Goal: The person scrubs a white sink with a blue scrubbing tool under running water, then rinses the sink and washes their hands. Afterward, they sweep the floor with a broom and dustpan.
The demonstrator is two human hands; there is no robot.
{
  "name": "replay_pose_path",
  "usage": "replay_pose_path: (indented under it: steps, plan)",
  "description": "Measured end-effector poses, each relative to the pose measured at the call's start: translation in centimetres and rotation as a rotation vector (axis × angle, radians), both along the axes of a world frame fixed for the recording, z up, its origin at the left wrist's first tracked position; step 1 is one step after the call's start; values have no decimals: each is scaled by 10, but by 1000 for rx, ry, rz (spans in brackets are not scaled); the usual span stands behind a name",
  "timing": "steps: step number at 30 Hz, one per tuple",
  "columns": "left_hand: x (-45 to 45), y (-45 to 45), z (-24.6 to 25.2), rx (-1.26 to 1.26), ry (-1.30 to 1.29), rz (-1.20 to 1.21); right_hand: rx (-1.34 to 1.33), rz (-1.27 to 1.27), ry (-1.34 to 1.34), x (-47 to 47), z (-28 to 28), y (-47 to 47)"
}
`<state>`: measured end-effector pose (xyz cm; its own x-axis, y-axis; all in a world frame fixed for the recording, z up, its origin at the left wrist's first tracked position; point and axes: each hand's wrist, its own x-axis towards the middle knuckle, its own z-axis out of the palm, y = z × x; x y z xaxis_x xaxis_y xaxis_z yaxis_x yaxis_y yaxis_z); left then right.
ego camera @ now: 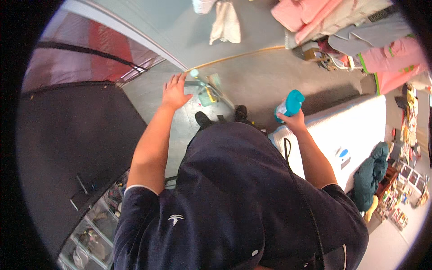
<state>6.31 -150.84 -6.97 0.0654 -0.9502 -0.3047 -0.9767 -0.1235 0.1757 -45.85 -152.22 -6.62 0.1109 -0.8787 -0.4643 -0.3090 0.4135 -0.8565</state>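
Note:
My right hand [294,120] grips a teal plastic bottle [293,102] with a pale label, held above the floor beside a white mattress [351,135]. On the other side, my left hand [176,92] is raised with its fingers spread and nothing in it. Near that hand, a translucent greenish container [206,97] with a yellow part stands low by the edge of a panel. My dark shoes [241,113] show between the two hands.
A black surface [74,131] lies at the left, above clear drawers [96,233]. Pink and grey clothes [388,54] hang at the upper right. A beige cloth [226,23] hangs at the top. A dark green padded garment [371,175] rests at the mattress's edge.

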Motion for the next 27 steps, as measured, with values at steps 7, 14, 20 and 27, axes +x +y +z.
replay_pose_path:
  steps: [7,14,20,27]
  plan:
    - [-41,-67,-47,391,-31,-157,-227,103,161,-28,9,29]
    - [-55,-47,-90,350,381,-255,-114,-56,219,-68,5,63]
    - [-73,-32,-55,300,266,-251,-91,-326,298,-97,-31,66]
    - [-72,-15,-13,396,210,-17,-68,-1235,239,-185,-120,85]
